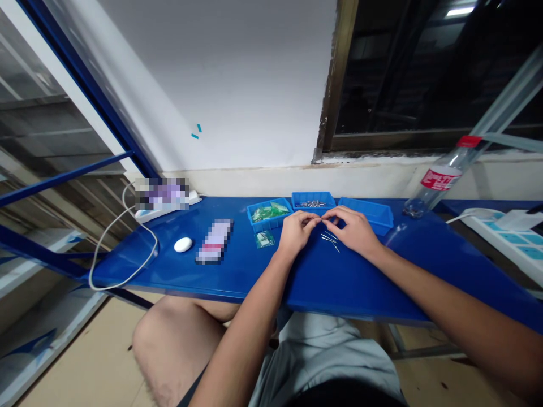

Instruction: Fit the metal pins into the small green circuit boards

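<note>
Grip: left hand and right hand meet fingertip to fingertip, low over the blue table. Thumb and forefinger narrow to a pinch on each side, with hardly any gap between the two hands. Cannot tell whether anything sits in either pinch; too small and partly covered by the fingers.

Key relation: several thin metal pins lie loose on the table, on the wearer's side of the meeting fingertips and slightly right of them. Right hand is the nearer, its fingers just beside the pins. Long axes fan loosely, mostly slanting from far left to near right, so crosswise to the wearer's forward line rather than along it.

Beyond the grip: a blue bin of metal pieces, just past the fingertips. Left of it, a blue bin of green packets, beyond the left hand. Right of it, a third blue bin, behind the right hand and partly hidden by it.

Left of the grip, near the left hand: a small clear packet, flat on the table and apart from the fingers.
</note>
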`<state>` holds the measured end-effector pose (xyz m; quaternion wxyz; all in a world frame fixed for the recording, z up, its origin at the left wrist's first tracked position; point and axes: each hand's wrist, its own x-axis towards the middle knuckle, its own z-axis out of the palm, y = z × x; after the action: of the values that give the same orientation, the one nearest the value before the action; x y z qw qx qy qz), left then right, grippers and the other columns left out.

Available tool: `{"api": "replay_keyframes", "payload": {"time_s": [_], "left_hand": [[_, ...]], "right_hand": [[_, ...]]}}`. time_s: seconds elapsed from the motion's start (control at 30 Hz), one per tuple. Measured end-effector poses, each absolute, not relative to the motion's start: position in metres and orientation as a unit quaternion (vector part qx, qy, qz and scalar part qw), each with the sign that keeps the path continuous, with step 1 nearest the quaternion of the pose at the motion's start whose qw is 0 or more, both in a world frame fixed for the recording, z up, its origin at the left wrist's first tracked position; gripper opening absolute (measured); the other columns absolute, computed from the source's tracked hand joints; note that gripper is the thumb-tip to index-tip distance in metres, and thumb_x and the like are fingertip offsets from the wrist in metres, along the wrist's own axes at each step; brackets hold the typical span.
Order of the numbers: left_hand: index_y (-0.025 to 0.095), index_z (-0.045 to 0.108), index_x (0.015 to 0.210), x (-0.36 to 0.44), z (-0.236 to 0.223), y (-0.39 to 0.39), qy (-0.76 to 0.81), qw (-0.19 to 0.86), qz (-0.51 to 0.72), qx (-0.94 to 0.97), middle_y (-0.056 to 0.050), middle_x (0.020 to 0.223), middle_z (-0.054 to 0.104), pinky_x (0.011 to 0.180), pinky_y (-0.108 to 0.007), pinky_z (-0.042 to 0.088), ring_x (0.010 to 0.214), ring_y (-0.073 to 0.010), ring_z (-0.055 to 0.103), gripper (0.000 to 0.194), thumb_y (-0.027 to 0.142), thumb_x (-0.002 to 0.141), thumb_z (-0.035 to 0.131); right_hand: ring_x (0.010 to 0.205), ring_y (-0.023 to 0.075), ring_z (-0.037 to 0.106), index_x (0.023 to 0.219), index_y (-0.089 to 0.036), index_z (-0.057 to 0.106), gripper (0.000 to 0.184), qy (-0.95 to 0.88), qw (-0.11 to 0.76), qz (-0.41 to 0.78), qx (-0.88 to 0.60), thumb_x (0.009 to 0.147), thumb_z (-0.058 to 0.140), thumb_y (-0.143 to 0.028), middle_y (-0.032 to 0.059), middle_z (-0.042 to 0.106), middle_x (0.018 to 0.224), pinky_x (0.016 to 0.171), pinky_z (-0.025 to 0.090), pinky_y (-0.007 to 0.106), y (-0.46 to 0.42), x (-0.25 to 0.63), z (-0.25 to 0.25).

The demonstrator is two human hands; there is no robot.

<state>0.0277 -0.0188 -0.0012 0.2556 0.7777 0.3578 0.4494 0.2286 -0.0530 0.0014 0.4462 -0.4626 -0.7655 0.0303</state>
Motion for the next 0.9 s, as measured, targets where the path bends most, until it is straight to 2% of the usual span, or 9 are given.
{"api": "replay_keyframes", "payload": {"time_s": [0.13,0.3,0.37,0.47,0.57,0.67,0.77,0.9], "left_hand": [[0.019,0.08,0.106,0.0289,-0.0041,-0.0169,0.344,0.274,0.455,0.774,-0.007,0.098,0.079,0.085,-0.03,0.058,0.087,-0.0187,0.073,0.017,0.03,0.096,0.071],[0.017,0.068,0.133,0.033,-0.0086,-0.0151,0.318,0.366,0.458,0.745,-0.007,0.103,0.08,0.084,-0.029,0.061,0.091,-0.0189,0.077,0.038,0.025,0.096,0.068],[0.017,0.066,0.136,0.0331,-0.007,-0.0173,0.324,0.382,0.44,0.745,-0.007,0.098,0.081,0.081,-0.029,0.062,0.083,-0.0183,0.077,0.04,0.028,0.098,0.066],[0.017,0.066,0.136,0.0326,-0.0037,-0.0216,0.337,0.408,0.41,0.743,-0.007,0.091,0.082,0.077,-0.031,0.063,0.072,-0.0192,0.077,0.045,0.041,0.099,0.065],[0.016,0.072,0.129,0.0326,-0.0041,-0.0223,0.329,0.428,0.414,0.733,-0.01,0.103,0.082,0.087,-0.034,0.064,0.089,-0.024,0.08,0.045,0.047,0.096,0.069],[0.015,0.073,0.126,0.0326,-0.0075,-0.0185,0.316,0.444,0.436,0.716,-0.013,0.116,0.08,0.098,-0.039,0.062,0.106,-0.0273,0.078,0.042,0.04,0.092,0.075],[0.014,0.073,0.126,0.0317,-0.0086,-0.0154,0.321,0.437,0.456,0.706,-0.013,0.116,0.08,0.1,-0.04,0.062,0.108,-0.0272,0.078,0.037,0.025,0.091,0.075],[0.022,0.061,0.146,0.0295,-0.0049,-0.0174,0.327,0.396,0.461,0.723,-0.006,0.111,0.082,0.098,-0.036,0.062,0.105,-0.0231,0.079,0.054,0.014,0.093,0.068]], "right_hand": [[0.072,0.0205,0.065,0.097,-0.023,0.069,0.01,-0.753,0.446,0.047,-0.481,0.09,0.066,-0.029,0.0041,0.073,0.087,0.071,0.055,0.035,-0.0514,0.2279,-0.002],[0.066,0.0165,0.061,0.12,-0.022,0.061,0.037,-0.744,0.449,0.115,-0.481,0.082,0.064,-0.021,0.0012,0.068,0.084,0.064,0.052,0.03,-0.0521,0.2232,-0.0021],[0.066,0.0161,0.062,0.117,-0.021,0.063,0.033,-0.725,0.467,0.13,-0.49,0.084,0.063,-0.021,0.0011,0.067,0.083,0.062,0.052,0.029,-0.0534,0.2224,-0.0004],[0.068,0.0171,0.065,0.103,-0.021,0.068,0.017,-0.694,0.494,0.123,-0.509,0.087,0.064,-0.026,0.0035,0.07,0.085,0.062,0.052,0.029,-0.0545,0.2236,0.0018],[0.07,0.0177,0.066,0.098,-0.021,0.073,0.014,-0.708,0.489,0.116,-0.497,0.088,0.066,-0.028,0.0052,0.073,0.091,0.065,0.054,0.031,-0.0529,0.2264,0.0005],[0.071,0.0178,0.064,0.096,-0.022,0.075,0.014,-0.727,0.475,0.11,-0.484,0.088,0.067,-0.029,0.0048,0.072,0.089,0.066,0.054,0.032,-0.0503,0.2273,-0.0032],[0.072,0.0181,0.065,0.102,-0.021,0.076,0.019,-0.73,0.465,0.133,-0.482,0.089,0.069,-0.034,0.0062,0.074,0.094,0.067,0.055,0.033,-0.0502,0.2244,-0.0044],[0.071,0.0185,0.065,0.105,-0.021,0.076,0.026,-0.734,0.453,0.149,-0.483,0.095,0.064,-0.041,0.0084,0.075,0.099,0.065,0.054,0.034,-0.054,0.2197,-0.0005]]}}
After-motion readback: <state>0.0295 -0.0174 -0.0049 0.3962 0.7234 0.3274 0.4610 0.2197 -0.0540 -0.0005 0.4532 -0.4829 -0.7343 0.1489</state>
